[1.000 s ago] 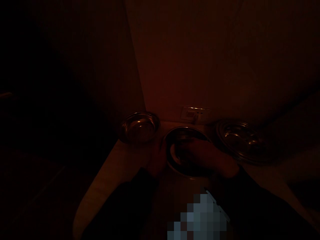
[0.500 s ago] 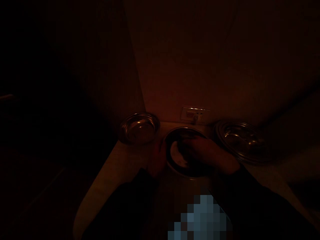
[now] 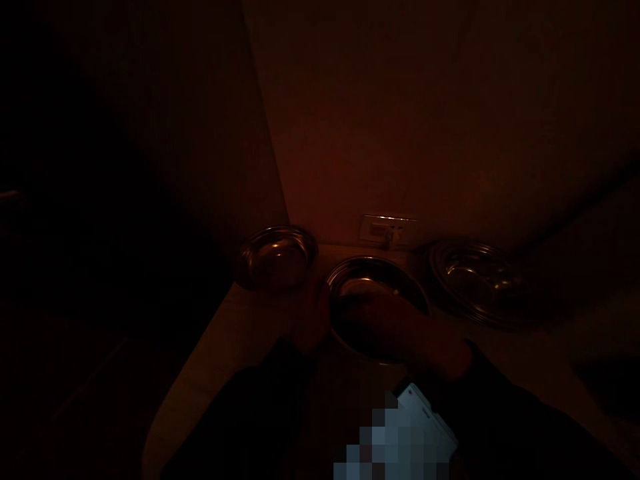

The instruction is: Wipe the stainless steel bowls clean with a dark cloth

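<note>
The scene is very dark. A round metal dish with a raised rim (image 3: 376, 259) sits on the table. My left hand (image 3: 313, 317) holds the dish's left edge, its fingers closed at the rim. Inside the dish lies my right hand (image 3: 387, 323), low and toward the near left part of the bottom. Its fingers look closed and pressed down over something dark that I cannot make out in the shadow. Light shines off the far part of the dish's bottom.
Another metal dish (image 3: 277, 260) stands at the table's back left corner. A stack of metal dishes (image 3: 480, 287) is at the right. Behind, a wall socket (image 3: 387, 229) holds a plug. A lit phone (image 3: 425, 420), partly pixelated, lies near me. The wooden table (image 3: 210, 360) has a rounded left corner.
My right hand has moved from the far part of the dish toward me and to the left. The far part of the bottom now shows. My left hand stays at the rim.
</note>
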### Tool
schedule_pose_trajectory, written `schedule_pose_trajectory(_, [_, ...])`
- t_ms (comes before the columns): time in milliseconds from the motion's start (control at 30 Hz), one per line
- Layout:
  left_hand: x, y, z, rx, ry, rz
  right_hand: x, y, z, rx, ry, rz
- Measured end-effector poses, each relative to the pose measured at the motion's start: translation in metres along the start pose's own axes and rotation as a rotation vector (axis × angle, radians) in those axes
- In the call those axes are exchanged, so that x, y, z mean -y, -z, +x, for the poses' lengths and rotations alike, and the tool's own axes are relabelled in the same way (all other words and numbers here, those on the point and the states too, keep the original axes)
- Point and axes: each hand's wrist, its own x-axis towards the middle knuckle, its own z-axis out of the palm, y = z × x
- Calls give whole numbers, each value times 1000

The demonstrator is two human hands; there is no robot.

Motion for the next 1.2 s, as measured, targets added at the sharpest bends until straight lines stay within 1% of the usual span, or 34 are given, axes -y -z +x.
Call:
schedule_pose_trajectory(100, [-1, 1, 0, 22, -23, 9, -10, 0, 0, -45, -2, 2])
schedule_pose_trajectory(167, [-1, 1, -1, 42, -27, 11, -21, 1, 0, -28, -81, -28])
schedule_pose_trajectory(267, [-1, 1, -2, 29, -55, 4, -38, 4, -1, 24, -230, -97])
schedule_pose_trajectory(333, [-1, 0, -2, 55, -79, -29, -44, 6, -2, 20, -251, -132])
schedule_pose_trajectory(400, [0, -1, -1, 84, -88, -50, -43, 7, -3, 23, -218, -146])
schedule_pose_trajectory(500, [1, -2, 0, 57, -66, -30, -31, 9, -4, 49, -171, -151])
schedule_pose_trajectory(600, [1, -2, 0, 42, -72, -13, -16, 10, -5, 44, -77, -90])
schedule_pose_trajectory(667, [0, -1, -1, 26, -52, 11, -7, 9, -5, 36, -10, -35])
schedule_pose_trajectory(733, [-2, -1, -2, 11, -12, 27, -2, 7, -4, 41, 9, -10])
schedule_pose_trajectory(800, [-3, 0, -3, 11, -4, 21, 0, 6, -2, 32, 4, -12])
schedule_pose_trajectory(867, [-3, -1, -2, 29, -32, 14, -4, 5, -1, 12, -37, -43])
schedule_pose_trajectory(967, [-2, -1, -1, 50, -71, -4, -19, 5, -1, 9, -159, -121])
schedule_pose_trajectory(1067, [0, -2, 0, 39, -57, -10, -33, 6, -2, 7, -245, -173])
schedule_pose_trajectory(1133, [1, -2, 0, 48, -64, -12, -37, 7, -3, 1, -258, -193])
schedule_pose_trajectory(1200, [2, -2, 0, 61, -100, -11, -35, 8, -3, 2, -231, -201])
